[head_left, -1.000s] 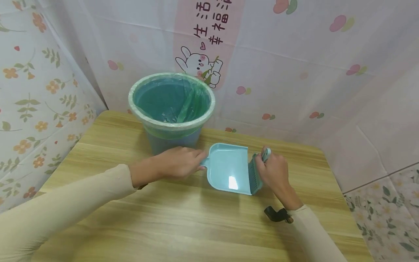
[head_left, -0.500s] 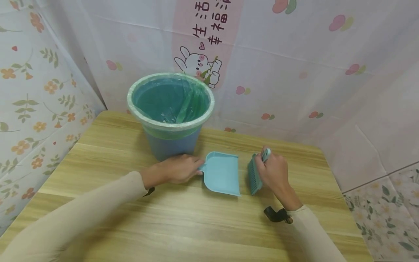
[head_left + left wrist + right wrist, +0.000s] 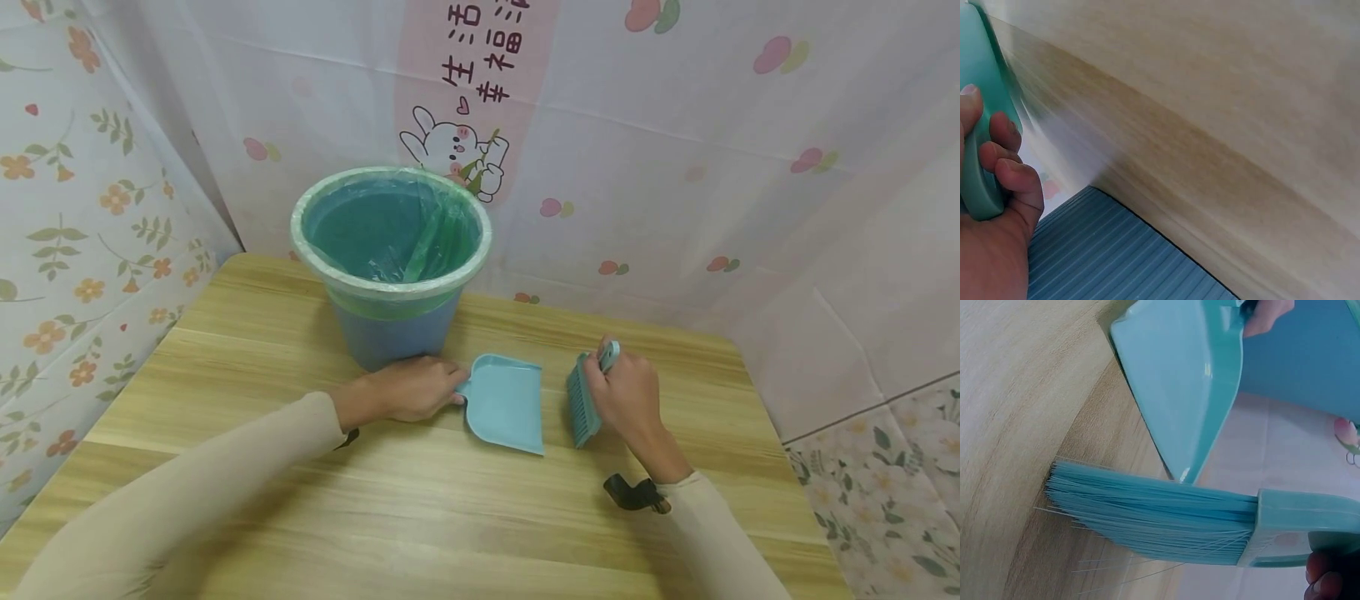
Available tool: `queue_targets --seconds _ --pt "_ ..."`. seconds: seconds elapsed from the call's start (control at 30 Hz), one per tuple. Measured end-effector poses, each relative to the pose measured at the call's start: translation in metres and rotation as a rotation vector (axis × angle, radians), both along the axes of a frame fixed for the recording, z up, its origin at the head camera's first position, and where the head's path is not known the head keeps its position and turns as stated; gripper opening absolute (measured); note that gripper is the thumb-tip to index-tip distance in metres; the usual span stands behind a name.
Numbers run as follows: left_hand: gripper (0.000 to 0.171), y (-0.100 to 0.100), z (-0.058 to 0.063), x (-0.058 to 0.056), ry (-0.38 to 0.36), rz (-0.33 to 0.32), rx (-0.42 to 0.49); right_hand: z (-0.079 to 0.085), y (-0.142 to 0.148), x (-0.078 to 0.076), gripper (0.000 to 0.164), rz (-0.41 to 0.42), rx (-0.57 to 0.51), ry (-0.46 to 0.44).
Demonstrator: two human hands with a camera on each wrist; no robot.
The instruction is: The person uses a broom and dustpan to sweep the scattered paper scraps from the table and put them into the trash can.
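My left hand (image 3: 420, 388) grips the short handle of a light blue dustpan (image 3: 506, 404), which lies low at the tabletop with its straight edge facing right. In the left wrist view the fingers (image 3: 1013, 169) curl around that handle. My right hand (image 3: 628, 392) holds a matching hand brush (image 3: 582, 402) by its handle, a small gap to the right of the dustpan's edge. The brush's long blue bristles (image 3: 1147, 512) reach down to the wood in the right wrist view.
A blue bin (image 3: 393, 325) with a pale rim and a green plastic liner (image 3: 442, 242) stands behind my left hand, very near it. The wooden table (image 3: 420, 517) ends at a printed white curtain (image 3: 637, 192) at the back.
The dustpan has come down to the tabletop and shifted left, away from the brush, most of this in the first half second. The right hand and brush have stayed in place.
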State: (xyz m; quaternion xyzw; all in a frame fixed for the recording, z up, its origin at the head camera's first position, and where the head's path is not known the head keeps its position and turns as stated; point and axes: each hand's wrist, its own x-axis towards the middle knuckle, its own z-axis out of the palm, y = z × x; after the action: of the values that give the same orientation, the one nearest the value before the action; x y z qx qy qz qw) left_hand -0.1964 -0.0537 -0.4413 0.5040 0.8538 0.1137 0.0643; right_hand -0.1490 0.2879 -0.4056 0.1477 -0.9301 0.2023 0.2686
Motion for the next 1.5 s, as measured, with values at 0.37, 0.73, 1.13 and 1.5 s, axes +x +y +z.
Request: queue_targets --seconds 0.37,0.73,1.13,1.5 --pt "0.03 0.004 0.003 0.002 -0.004 0.036 -0.073 0.002 -0.001 -0.001 0.035 0.013 0.003 0.014" --pt "0.037 0.011 0.008 0.003 0.015 0.087 -0.158 0.005 0.003 0.002 0.037 0.025 0.018 -0.02" --pt "0.037 0.007 0.009 0.004 0.05 0.066 -0.094 0.02 0.009 0.021 0.011 0.072 0.094 -0.16" --pt "0.03 -0.002 0.013 0.01 0.099 0.034 -0.014 0.026 -0.003 0.03 0.008 0.306 0.211 0.056"
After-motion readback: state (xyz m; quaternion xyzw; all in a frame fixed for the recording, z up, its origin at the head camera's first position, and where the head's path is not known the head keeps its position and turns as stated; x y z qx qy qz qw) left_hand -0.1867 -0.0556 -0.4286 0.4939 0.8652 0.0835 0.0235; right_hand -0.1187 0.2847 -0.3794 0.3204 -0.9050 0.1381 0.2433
